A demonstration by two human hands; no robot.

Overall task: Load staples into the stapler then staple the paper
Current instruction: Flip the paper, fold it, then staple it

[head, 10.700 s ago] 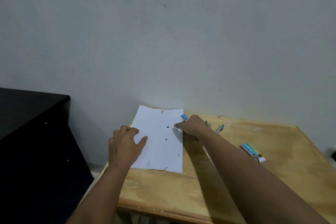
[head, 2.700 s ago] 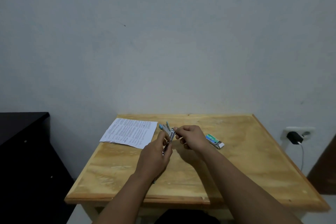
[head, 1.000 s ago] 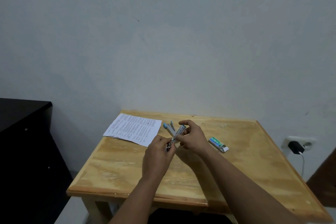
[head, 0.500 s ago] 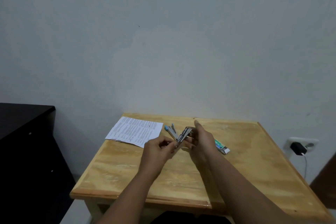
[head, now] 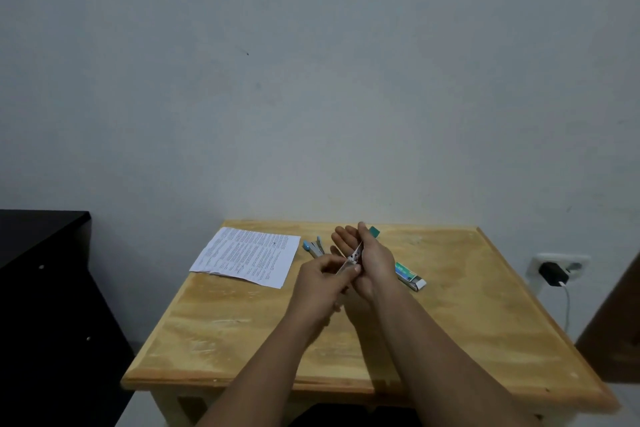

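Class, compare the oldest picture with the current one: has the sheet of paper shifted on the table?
Yes. The paper now lies turned, at the table's far left corner, printed side up; earlier it lay at the near left edge.

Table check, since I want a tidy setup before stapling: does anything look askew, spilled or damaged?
Nothing looks spilled or damaged. The printed paper lies flat but skewed to the table edges, at its far left. The staple box lies at an angle by the right hand. The left hand pinches a thin metal piece.
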